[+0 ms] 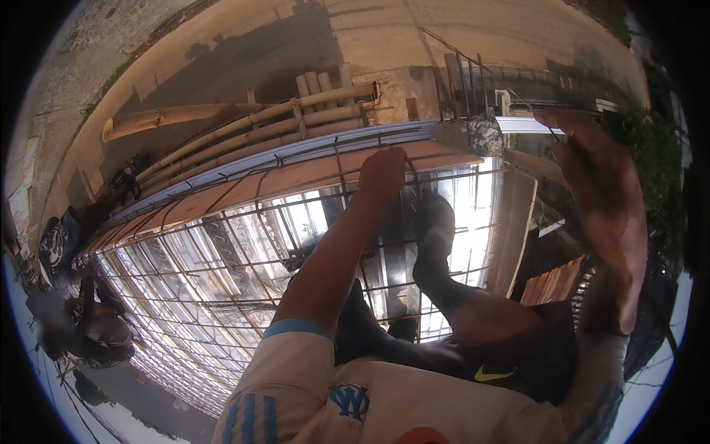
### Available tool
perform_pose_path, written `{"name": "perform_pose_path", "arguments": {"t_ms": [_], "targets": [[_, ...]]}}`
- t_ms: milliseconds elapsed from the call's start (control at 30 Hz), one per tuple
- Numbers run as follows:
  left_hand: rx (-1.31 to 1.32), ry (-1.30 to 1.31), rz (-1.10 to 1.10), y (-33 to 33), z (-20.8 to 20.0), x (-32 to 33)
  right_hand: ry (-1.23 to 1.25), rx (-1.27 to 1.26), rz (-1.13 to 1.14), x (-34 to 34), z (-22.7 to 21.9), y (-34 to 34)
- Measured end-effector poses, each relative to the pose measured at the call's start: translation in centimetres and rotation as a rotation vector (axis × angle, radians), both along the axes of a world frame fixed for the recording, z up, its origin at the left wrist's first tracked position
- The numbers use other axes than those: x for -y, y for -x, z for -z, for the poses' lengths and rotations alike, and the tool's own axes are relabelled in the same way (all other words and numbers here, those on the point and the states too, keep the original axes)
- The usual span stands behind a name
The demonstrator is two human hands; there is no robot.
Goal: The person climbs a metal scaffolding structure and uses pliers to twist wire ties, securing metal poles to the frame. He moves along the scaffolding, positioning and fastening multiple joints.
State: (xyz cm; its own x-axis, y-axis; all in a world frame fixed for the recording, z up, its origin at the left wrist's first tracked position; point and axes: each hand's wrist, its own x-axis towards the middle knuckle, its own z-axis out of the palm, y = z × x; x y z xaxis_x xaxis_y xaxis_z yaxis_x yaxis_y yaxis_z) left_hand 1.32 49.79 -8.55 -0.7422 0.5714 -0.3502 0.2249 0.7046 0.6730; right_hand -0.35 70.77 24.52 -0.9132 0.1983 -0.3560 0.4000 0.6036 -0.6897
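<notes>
While the left hand [383,174] rests at an orange board [303,175] in the head view, its fingers look curled closed around a bar of the steel grid [258,206]. The bar's long axis runs sideways past the knuckles, the mesh spreading left of those fingers and back toward the body. Left is the nearer hand; the right hand [595,166], raised well apart to the right, bends its fingers by a thin rod [550,132], though whether they pinch it cannot be told
</notes>
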Motion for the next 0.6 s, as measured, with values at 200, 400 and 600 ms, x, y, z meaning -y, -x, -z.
{"name": "perform_pose_path", "arguments": {"t_ms": [200,400,600], "targets": [[0.022,0.025,0.109,0.2,1.4,-0.1,-0.212,0.289,-0.037,-3.3,1.4,-0.7],[-0.162,0.001,0.209,-0.2,2.4,0.0,-0.275,0.3,-0.165,-7.1,12.1,-4.5],[-0.094,-0.058,0.109,0.4,0.8,0.2,-0.059,0.347,-0.245,-3.8,20.2,-8.2]]}}
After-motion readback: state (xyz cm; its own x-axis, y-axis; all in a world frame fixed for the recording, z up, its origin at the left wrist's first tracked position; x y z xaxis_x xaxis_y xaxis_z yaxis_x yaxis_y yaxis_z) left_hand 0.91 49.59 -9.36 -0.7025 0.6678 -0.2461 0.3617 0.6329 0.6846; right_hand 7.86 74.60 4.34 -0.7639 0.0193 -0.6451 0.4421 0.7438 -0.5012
